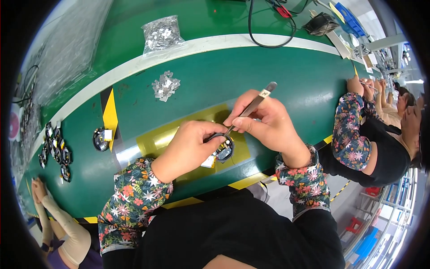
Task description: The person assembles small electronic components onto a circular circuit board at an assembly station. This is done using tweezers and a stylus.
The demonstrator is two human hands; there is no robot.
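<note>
Between my hands sits a round black electronic housing (226, 153) with small parts inside and a white-and-yellow piece (208, 161) at its lower left edge. My left hand (190, 143) grips the housing's upper left rim between thumb and fingers. In my right hand (268, 123) is a pair of metal tweezers (253, 106), held slantwise with the tips down at the housing's upper rim. What the tips touch is too small to make out. Under the housing lies a yellowish translucent mat (179, 131). Flowered sleeves cover both my forearms.
Beyond my hands lie a pile of small grey metal pieces (166, 86) and a clear bag of similar pieces (162, 33). One more round housing (101, 139) rests left, with several others (57, 150) farther left. People sit on both sides; a black cable (272, 46) loops at the back.
</note>
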